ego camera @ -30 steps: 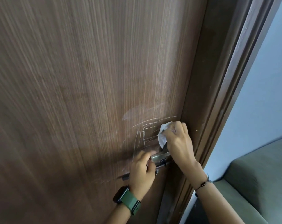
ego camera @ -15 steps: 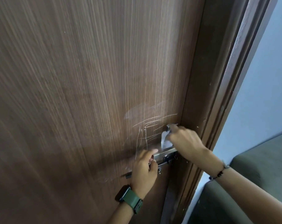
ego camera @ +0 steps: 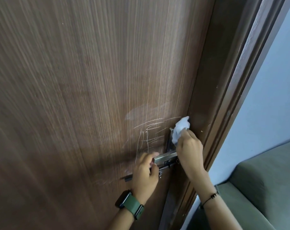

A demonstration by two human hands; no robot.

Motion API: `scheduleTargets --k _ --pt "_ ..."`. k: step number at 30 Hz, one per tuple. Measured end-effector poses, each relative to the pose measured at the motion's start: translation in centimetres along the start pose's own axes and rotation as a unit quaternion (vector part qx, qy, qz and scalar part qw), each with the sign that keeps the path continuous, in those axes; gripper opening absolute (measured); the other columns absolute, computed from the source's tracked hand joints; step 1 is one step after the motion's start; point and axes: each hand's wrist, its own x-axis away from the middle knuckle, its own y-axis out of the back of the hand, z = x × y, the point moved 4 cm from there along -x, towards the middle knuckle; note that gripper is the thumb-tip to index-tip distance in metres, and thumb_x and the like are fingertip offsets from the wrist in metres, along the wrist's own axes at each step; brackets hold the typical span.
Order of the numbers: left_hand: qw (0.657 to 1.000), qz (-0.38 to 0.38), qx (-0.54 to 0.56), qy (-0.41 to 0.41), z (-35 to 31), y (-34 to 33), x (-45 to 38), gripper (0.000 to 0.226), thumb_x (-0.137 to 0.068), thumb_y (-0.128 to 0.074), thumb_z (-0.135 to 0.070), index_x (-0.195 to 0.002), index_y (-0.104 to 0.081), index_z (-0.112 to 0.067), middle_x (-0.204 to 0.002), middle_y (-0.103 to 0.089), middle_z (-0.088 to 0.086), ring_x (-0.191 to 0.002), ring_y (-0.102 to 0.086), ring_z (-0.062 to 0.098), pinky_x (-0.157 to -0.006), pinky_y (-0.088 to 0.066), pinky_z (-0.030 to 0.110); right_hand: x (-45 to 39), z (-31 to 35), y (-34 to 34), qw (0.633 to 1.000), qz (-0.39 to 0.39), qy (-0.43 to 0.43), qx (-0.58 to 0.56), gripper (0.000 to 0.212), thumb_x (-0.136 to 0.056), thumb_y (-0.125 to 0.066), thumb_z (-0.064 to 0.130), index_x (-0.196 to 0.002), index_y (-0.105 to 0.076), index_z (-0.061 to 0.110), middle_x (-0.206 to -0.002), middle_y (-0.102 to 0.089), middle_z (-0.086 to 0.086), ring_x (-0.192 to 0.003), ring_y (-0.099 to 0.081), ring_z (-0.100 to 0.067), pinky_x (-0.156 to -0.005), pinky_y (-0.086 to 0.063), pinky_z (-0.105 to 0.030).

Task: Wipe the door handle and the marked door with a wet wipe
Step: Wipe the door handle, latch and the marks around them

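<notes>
The right hand is pinching the wet wipe above the door handle; the left hand is apparently gripping its lever; the chalk marks are lying just left of the wipe.

The door is matt brown wood grain with chalky pale scratches. At its 4 o'clock, the handle is shiny brushed metal. The wipe is soft, crumpled white cloth.

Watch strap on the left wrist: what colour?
Green strap with a dark watch case, clearest in the head view.
</notes>
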Motion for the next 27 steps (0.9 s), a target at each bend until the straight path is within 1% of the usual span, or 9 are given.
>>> scheduleTargets --k 1,3,6,12,14,17,20,24,27 --pt "1.0 -0.001 0.0 0.001 0.0 -0.1 0.0 0.036 -0.083 -0.049 0.001 -0.113 -0.057 -0.018 -0.089 -0.055 0.0 -0.066 -0.048 0.006 -0.058 -0.038 0.006 0.3 -0.2 -0.5 0.999 0.004 -0.035 -0.029 0.016 -0.085 -0.048 -0.008 -0.098 -0.057 -0.005 -0.068 -0.053 -0.009 -0.052 -0.052 -0.023 -0.045 -0.024 -0.009" --pt "1.0 -0.003 -0.002 0.0 0.0 -0.1 0.0 0.036 -0.083 -0.049 0.001 -0.112 -0.057 -0.017 -0.091 -0.055 0.001 -0.066 -0.048 0.006 -0.058 -0.039 0.007 0.8 -1.1 -1.8 0.986 0.043 -0.114 -0.114 0.022 -0.093 -0.041 0.004 -0.109 -0.055 0.001 -0.064 -0.054 -0.008 -0.047 -0.048 -0.016 -0.04 -0.026 -0.015" --pt "1.0 -0.015 0.0 -0.003 -0.1 -0.2 0.0 0.036 -0.081 -0.05 0.003 -0.11 -0.058 -0.017 -0.092 -0.058 0.002 -0.063 -0.048 0.006 -0.055 -0.039 0.008 1.8 -2.8 -3.0 0.948 0.102 -0.227 -0.201 0.033 -0.096 -0.034 0.018 -0.069 -0.052 0.016 -0.06 -0.054 -0.003 -0.048 -0.046 -0.011 -0.042 -0.031 -0.019" --pt "0.998 -0.054 0.006 0.005 -0.4 -0.5 -0.3 0.033 -0.077 -0.051 0.008 -0.102 -0.062 -0.012 -0.086 -0.059 0.006 -0.067 -0.054 0.016 -0.06 -0.044 0.022 3.1 -4.7 -4.2 0.876 0.126 -0.352 -0.305 0.031 -0.095 -0.033 0.032 -0.073 -0.053 0.023 -0.088 -0.064 -0.01 -0.082 -0.06 -0.024 -0.077 -0.047 -0.04" --pt "0.998 -0.062 0.007 0.002 -0.4 -0.5 -0.3 0.033 -0.076 -0.052 0.009 -0.1 -0.063 -0.011 -0.085 -0.059 0.006 -0.069 -0.055 0.016 -0.061 -0.043 0.019 3.7 -5.0 -5.0 0.827 0.155 -0.405 -0.358 0.031 -0.094 -0.033 0.036 -0.082 -0.055 0.018 -0.101 -0.065 -0.016 -0.094 -0.061 -0.028 -0.093 -0.047 -0.044" --pt "0.998 -0.058 0.009 -0.001 -0.4 -0.6 -0.4 0.032 -0.077 -0.053 0.009 -0.099 -0.063 -0.011 -0.085 -0.058 0.006 -0.07 -0.056 0.017 -0.061 -0.045 0.02 4.2 -5.3 -5.6 0.769 0.187 -0.434 -0.43 0.056 -0.096 -0.028 0.049 -0.114 -0.055 0.004 -0.107 -0.066 -0.019 -0.098 -0.062 -0.026 -0.094 -0.047 -0.038" --pt "0.998 -0.061 0.009 -0.005 -0.4 -0.6 -0.5 0.032 -0.077 -0.053 0.009 -0.099 -0.063 -0.011 -0.085 -0.058 0.007 -0.071 -0.057 0.019 -0.061 -0.046 0.026 4.2 -5.1 -5.6 0.719 0.198 -0.444 -0.496 0.072 -0.094 -0.022 0.06 -0.133 -0.043 0.003 -0.11 -0.064 -0.019 -0.101 -0.063 -0.028 -0.1 -0.046 -0.042" --pt "0.997 -0.071 0.019 -0.007 -0.5 -0.9 -0.5 0.029 -0.077 -0.053 0.007 -0.098 -0.064 -0.01 -0.085 -0.058 0.008 -0.069 -0.057 0.017 -0.058 -0.047 0.026 5.1 -4.9 -6.2 0.631 0.207 -0.452 -0.596 0.085 -0.09 -0.02 0.067 -0.139 -0.035 0.0 -0.135 -0.049 -0.024 -0.12 -0.052 -0.031 -0.104 -0.039 -0.04" --pt "0.997 -0.073 0.033 -0.006 -0.5 -1.0 -0.7 0.027 -0.075 -0.048 -0.005 -0.095 -0.065 -0.011 -0.085 -0.058 0.005 -0.068 -0.057 0.012 -0.056 -0.047 0.021 6.0 -4.4 -6.5 0.512 0.199 -0.448 -0.706 0.082 -0.092 -0.02 0.063 -0.128 -0.048 -0.004 -0.128 -0.055 -0.026 -0.117 -0.055 -0.033 -0.099 -0.042 -0.04"
